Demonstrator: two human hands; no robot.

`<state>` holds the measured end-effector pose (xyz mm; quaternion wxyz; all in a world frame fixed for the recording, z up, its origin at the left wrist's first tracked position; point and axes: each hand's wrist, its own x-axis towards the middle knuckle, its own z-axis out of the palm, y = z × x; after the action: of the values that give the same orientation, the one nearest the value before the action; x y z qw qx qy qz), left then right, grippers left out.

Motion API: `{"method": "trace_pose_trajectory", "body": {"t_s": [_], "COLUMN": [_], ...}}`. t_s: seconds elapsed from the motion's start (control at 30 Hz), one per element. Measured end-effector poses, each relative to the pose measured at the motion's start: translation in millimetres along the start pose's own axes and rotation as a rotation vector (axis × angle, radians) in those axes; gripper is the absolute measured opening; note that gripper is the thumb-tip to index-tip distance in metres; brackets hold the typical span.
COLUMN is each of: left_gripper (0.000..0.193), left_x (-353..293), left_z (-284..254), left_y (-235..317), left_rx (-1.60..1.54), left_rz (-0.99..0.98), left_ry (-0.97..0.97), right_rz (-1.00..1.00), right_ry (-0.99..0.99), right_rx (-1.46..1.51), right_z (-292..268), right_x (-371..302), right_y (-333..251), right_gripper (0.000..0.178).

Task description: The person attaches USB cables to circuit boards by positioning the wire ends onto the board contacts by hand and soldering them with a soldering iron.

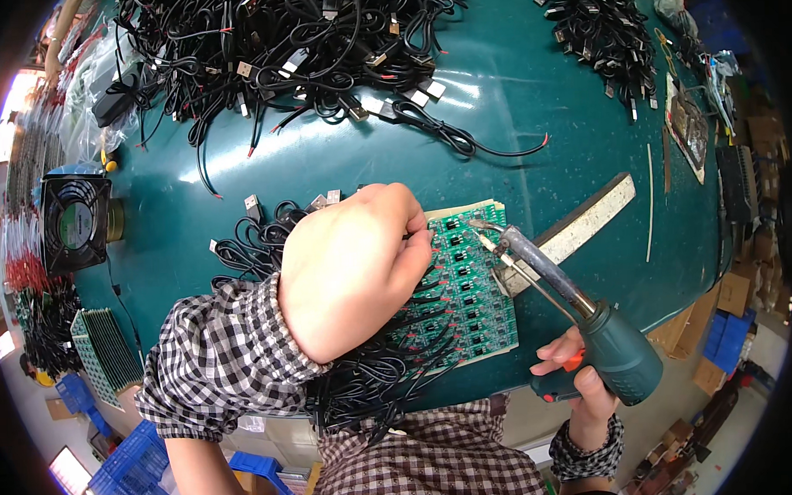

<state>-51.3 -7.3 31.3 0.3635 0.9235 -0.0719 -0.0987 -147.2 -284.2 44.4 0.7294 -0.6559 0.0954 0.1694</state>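
My left hand is closed in a pinch at the upper left edge of a green circuit board panel. What its fingertips hold is hidden behind the hand. In my right hand is a dark green soldering gun with an orange-red trigger. The gun's metal tip reaches the top of the panel, just right of my left fingers. Several black cables run to the panel's left side, their red wire ends lying along it. More black USB cables lie coiled behind my left hand.
A big heap of black USB cables covers the table's far side, with a smaller pile at far right. A whitish bar lies right of the panel. At left stand a black fan and a stack of green boards.
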Motion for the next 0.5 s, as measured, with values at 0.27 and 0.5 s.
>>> {"method": "trace_pose_trajectory", "body": {"t_s": [0.27, 0.5], "left_gripper": [0.010, 0.009], "left_x": [-0.4, 6.8], "left_z": [1.5, -2.4], "left_y": [1.6, 0.7], "left_rx": [0.067, 0.033], "left_rz": [0.078, 0.012], "left_ry": [0.028, -0.051], "right_rz": [0.055, 0.076], "right_ry": [-0.018, -0.069], "right_rx": [-0.042, -0.129], "right_z": [2.4, -6.0], "right_x": [-1.8, -4.7], "right_y": [-2.5, 2.2], "right_gripper": [0.064, 0.065]}}
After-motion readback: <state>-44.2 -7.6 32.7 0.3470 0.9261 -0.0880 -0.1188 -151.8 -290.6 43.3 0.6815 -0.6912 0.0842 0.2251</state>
